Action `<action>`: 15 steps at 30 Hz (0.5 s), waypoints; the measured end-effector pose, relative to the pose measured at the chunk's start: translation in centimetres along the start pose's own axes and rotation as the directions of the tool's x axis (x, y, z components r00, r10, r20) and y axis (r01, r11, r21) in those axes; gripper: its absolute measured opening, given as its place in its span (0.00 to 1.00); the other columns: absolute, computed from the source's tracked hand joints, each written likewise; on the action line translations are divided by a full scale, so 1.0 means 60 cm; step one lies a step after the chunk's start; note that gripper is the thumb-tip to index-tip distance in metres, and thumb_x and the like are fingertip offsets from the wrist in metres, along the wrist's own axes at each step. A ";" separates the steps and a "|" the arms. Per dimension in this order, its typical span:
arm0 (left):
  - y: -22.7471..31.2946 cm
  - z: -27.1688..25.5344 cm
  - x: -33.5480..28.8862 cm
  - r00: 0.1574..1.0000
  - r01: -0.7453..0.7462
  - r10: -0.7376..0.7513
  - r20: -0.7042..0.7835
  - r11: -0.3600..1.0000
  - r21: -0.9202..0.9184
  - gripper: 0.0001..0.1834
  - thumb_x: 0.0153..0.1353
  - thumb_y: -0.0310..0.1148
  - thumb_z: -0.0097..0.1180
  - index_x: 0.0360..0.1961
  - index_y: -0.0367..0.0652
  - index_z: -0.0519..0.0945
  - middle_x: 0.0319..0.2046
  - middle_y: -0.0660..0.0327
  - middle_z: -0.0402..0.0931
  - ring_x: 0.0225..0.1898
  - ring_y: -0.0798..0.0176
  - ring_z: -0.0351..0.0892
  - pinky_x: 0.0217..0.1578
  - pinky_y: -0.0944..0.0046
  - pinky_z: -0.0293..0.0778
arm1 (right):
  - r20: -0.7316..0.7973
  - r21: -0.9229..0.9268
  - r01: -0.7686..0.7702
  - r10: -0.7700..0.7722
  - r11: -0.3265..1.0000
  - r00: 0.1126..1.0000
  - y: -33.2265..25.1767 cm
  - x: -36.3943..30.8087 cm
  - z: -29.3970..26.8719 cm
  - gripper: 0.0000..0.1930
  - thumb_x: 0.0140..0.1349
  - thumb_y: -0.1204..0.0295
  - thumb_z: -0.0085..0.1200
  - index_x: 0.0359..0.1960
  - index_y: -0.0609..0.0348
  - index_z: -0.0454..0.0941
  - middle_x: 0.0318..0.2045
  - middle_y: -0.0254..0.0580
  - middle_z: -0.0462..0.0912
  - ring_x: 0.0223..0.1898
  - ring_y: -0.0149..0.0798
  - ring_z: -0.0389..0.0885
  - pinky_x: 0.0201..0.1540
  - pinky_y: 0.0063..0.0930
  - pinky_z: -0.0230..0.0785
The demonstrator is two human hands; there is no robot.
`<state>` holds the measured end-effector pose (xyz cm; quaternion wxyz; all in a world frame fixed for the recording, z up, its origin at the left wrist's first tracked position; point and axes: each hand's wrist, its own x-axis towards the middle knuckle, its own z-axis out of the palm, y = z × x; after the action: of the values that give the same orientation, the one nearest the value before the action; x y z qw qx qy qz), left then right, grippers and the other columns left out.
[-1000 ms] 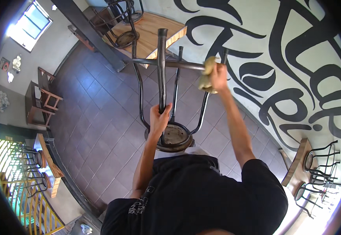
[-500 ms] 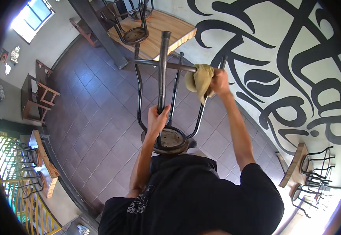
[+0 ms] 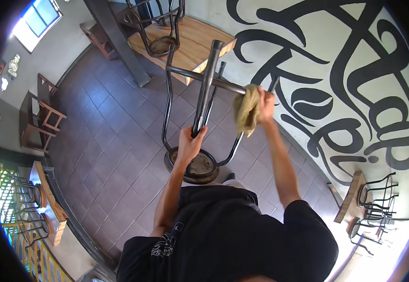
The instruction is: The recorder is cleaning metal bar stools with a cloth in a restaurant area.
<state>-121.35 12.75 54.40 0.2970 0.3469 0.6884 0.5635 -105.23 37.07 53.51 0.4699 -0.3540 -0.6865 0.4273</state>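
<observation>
An upturned stool [image 3: 200, 167] hangs in front of me, its round seat low and its black metal legs pointing up. My left hand [image 3: 190, 145] is wrapped round the leg nearest me, just above the seat. With my right hand [image 3: 266, 106] I grip a greenish-yellow cloth [image 3: 246, 111], which is folded over the right part of the metal bar joining the legs. The cloth drapes down beside the right-hand leg. Part of the seat is hidden behind my left hand and forearm.
Beyond the stool stands a wooden table [image 3: 200, 40] with another upturned stool [image 3: 163, 46] on it, beside a dark post [image 3: 120, 47]. A wall with black painted lettering [image 3: 312, 101] runs along the right. Wooden chairs [image 3: 49, 113] and wooden counters with upturned stools stand at both sides.
The stool has tilted a little, its upper leg ends shifting right. My right hand and the cloth have slid slightly right and down along the bar. My left hand keeps its hold.
</observation>
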 end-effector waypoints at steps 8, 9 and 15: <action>-0.028 -0.024 0.001 0.997 -0.072 0.067 -0.034 0.977 -0.198 0.11 0.57 0.31 0.57 0.20 0.37 0.74 0.15 0.76 0.64 0.17 0.79 0.57 0.16 0.69 0.50 | 0.289 -0.371 0.664 -0.599 0.649 0.747 -0.192 -0.040 0.112 0.16 0.51 0.71 0.60 0.41 0.61 0.74 0.31 0.46 0.75 0.34 0.48 0.74 0.40 0.39 0.64; -0.029 -0.029 0.001 0.997 -0.075 0.067 -0.042 0.976 -0.202 0.11 0.57 0.31 0.57 0.20 0.37 0.74 0.15 0.76 0.64 0.17 0.79 0.57 0.16 0.69 0.50 | 0.329 -0.383 0.519 -0.412 0.764 0.850 -0.167 -0.028 0.081 0.16 0.49 0.70 0.63 0.39 0.61 0.76 0.30 0.47 0.78 0.33 0.47 0.78 0.37 0.37 0.68; -0.028 -0.013 0.006 0.999 0.018 -0.016 -0.045 0.999 0.039 0.21 0.59 0.36 0.60 0.14 0.39 0.66 0.10 0.71 0.57 0.15 0.77 0.55 0.16 0.64 0.49 | 0.406 -0.292 0.302 -0.169 0.908 0.898 -0.007 0.006 0.000 0.14 0.44 0.79 0.58 0.36 0.62 0.81 0.25 0.52 0.82 0.25 0.45 0.82 0.30 0.33 0.73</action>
<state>-122.44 12.39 52.91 0.2796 0.3342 0.7086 0.5551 -105.35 37.23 54.02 0.3104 -0.2570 -0.8655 0.2974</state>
